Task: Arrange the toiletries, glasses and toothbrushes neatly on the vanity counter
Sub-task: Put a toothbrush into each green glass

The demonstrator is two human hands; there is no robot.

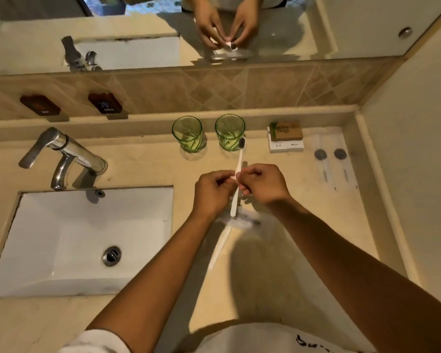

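Both hands pinch a white toothbrush [238, 164] with dark bristles above the counter; its head points at the right green glass [229, 132]. My left hand [212, 191] and my right hand [262, 183] meet on its handle. A second green glass [187, 133] stands to the left. Under the hands lies a clear wrapper [239, 220] with another white toothbrush [220, 244]. A brown soap box on a white box [285, 138] sits right of the glasses. Two clear-wrapped items [331, 159] lie at the far right.
A white sink basin [61, 238] with a chrome tap [61, 154] fills the left side. Hot and cold plaques [105, 103] sit on the tiled ledge. A mirror [316, 26] runs along the back; a wall [418, 149] bounds the counter's right.
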